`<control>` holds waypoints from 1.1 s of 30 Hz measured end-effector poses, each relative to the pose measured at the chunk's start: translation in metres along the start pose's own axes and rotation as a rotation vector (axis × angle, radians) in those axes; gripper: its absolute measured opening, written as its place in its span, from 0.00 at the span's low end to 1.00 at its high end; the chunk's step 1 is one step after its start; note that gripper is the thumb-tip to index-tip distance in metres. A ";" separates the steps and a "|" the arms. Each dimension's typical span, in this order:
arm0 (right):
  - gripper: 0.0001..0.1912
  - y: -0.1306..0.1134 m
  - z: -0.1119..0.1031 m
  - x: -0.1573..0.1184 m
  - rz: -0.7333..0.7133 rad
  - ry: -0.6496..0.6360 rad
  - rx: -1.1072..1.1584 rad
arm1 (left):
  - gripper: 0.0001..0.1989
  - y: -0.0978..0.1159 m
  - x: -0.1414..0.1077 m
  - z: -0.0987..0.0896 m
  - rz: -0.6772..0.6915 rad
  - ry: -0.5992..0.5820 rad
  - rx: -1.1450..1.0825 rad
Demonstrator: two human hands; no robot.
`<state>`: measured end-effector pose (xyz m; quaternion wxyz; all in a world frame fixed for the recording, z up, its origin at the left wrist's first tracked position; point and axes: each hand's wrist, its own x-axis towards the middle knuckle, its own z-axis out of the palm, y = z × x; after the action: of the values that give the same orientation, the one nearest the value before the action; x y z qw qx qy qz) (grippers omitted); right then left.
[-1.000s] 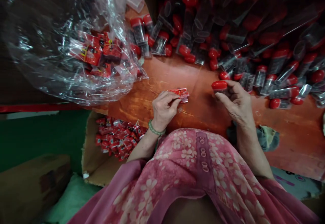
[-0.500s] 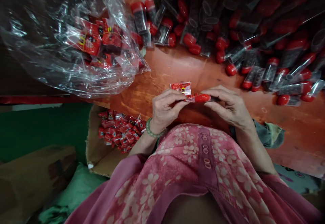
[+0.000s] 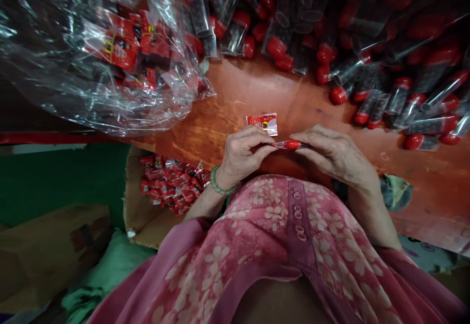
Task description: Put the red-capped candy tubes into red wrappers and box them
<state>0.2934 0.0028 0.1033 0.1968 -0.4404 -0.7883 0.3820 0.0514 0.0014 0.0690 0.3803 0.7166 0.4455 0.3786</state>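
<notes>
My left hand (image 3: 250, 149), a beaded bracelet at its wrist, pinches a small clear-and-red plastic wrapper (image 3: 279, 144) between thumb and fingers. Opposite it, my right hand (image 3: 323, 150) is closed on the dark end of a small red-ended tube (image 3: 293, 144). The red end meets the wrapper between my two hands; whether it is inside the wrapper I cannot tell. Just beyond my left fingers a printed red-and-white card (image 3: 262, 122) lies flat on the wooden table (image 3: 235, 89).
Many clear tubes with red caps (image 3: 277, 47) are heaped along the back and right. A clear plastic bag (image 3: 154, 118) with red packets (image 3: 125, 50) lies at the back left. Below the table edge, a cardboard box (image 3: 132, 206) holds red packets. A cloth (image 3: 396, 192) lies beside my right forearm.
The red end between my hands shows less length than before, and my hands have shifted slightly to the right in view. Both hands keep their hold.
</notes>
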 end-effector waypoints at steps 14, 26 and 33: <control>0.20 0.001 -0.002 0.007 -0.008 -0.222 -0.039 | 0.05 -0.006 -0.002 0.004 -0.016 -0.093 -0.083; 0.21 0.013 -0.004 0.014 0.011 -0.344 0.161 | 0.05 -0.014 -0.004 0.010 -0.149 -0.157 -0.192; 0.19 0.017 0.003 0.014 0.013 -0.312 0.206 | 0.05 -0.011 -0.003 0.007 -0.172 -0.226 -0.141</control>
<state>0.2933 0.0193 0.0880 0.1138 -0.3586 -0.7629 0.5258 0.0529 0.0009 0.0557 0.5086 0.6852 0.4320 0.2918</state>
